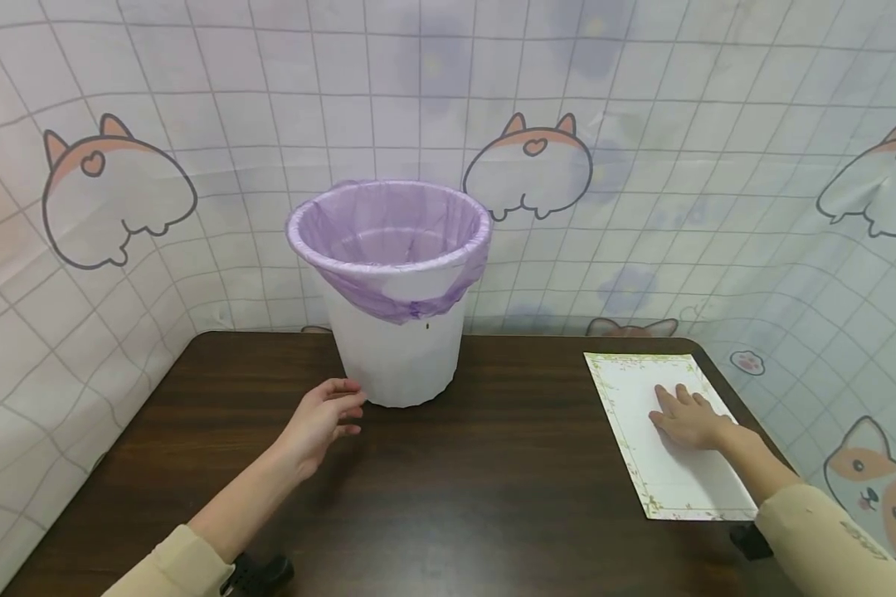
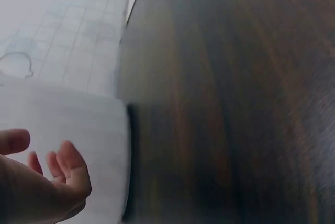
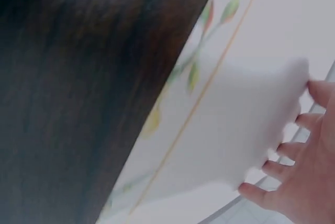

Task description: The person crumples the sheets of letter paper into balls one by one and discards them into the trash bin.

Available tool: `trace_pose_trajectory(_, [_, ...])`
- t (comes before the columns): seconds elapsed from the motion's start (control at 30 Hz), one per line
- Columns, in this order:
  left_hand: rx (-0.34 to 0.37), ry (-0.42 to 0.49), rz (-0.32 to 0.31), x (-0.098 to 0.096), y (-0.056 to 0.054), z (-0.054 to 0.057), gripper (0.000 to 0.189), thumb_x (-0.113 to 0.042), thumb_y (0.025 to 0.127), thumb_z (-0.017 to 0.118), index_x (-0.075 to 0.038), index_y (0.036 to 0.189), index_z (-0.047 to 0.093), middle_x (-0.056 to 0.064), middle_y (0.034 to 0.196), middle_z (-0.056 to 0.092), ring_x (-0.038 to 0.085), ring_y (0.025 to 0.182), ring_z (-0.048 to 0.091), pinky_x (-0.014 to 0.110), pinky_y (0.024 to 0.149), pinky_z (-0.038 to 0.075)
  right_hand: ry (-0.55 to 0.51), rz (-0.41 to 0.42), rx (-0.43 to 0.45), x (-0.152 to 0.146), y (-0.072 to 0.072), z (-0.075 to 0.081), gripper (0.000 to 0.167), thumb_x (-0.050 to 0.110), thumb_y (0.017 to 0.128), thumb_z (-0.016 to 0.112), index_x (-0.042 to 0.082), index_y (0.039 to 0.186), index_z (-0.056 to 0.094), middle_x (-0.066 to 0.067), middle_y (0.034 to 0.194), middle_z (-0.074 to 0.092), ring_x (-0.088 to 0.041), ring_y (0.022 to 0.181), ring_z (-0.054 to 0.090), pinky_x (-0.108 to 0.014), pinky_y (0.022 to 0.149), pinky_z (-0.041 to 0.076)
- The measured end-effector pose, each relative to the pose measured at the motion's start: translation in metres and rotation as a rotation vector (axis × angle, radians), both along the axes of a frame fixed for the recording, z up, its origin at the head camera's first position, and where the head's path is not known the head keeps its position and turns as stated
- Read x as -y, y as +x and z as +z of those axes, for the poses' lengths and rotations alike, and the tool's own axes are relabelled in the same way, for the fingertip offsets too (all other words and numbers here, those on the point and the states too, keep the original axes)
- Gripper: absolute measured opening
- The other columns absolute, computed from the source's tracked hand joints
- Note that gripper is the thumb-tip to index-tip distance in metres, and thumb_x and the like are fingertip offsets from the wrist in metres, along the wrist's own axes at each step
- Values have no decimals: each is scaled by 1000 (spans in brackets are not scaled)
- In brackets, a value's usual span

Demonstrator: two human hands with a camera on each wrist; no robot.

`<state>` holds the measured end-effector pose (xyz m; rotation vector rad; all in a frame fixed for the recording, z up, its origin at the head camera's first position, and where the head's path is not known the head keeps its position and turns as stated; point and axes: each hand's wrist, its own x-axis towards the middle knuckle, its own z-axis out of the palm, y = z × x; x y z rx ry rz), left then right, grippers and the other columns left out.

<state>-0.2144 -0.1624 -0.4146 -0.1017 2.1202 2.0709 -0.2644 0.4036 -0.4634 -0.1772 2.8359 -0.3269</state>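
A white trash can (image 1: pixel 399 352) lined with a purple plastic bag (image 1: pixel 411 298) stands upright near the back of the dark wooden table. Beside its lower left side is my left hand (image 1: pixel 327 419), fingers loosely bent and nothing held; whether the fingertips touch the can is hard to tell. In the left wrist view, the left hand (image 2: pixel 57 182) appears in front of the can's white wall (image 2: pixel 104 130). On the right, a sheet of paper (image 1: pixel 642 448) with a green leafy border lies flat. My right hand (image 1: pixel 690 419) rests on it with fingers spread, as the right wrist view also shows.
The dark table (image 1: pixel 508 464) ends at a back edge against a wall cloth (image 1: pixel 388 108) printed with a grid and cartoon corgis. The cloth also rises at the left and right sides. The paper lies along the table's right edge.
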Motion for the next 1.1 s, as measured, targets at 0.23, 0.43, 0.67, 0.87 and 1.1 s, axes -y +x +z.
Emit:
trace_pose_trajectory(0.23, [12,-23,-98,-14,7,-11,35,-12,101,63,7,128,52,16,122,56,37,112,55,41,91,54,35,58,-54,8,0,8,61,15,96,50,-14,147,37,-50,143,30,-77,125,25,-86,93,26])
trace_pose_trajectory(0.43, [15,-66,-187,-21,9,-20,34,-12,101,64,7,128,56,23,130,56,40,117,57,45,95,53,39,144,-132,14,-5,8,62,26,91,69,-10,139,53,-43,126,50,-68,115,44,-76,92,38])
trace_pose_trajectory(0.67, [-3,-108,-303,-31,12,-27,36,-14,101,65,8,128,57,24,129,58,37,115,58,48,96,52,-67,95,-106,23,-4,10,78,50,80,85,-2,131,57,-39,123,48,-61,115,44,-73,85,44])
trace_pose_trajectory(0.87, [-4,-118,-360,-36,14,-30,35,-15,101,65,7,127,57,23,130,59,37,118,59,48,95,53,-110,88,-130,30,1,2,69,56,76,86,6,111,52,-37,130,44,-58,119,41,-76,80,41])
trace_pose_trajectory(1.1, [8,-114,-388,-42,17,-37,36,-13,101,64,7,130,56,21,130,60,35,120,59,48,96,53,-31,68,-136,39,4,2,96,72,75,78,5,137,49,-35,135,40,-57,123,38,-76,76,42])
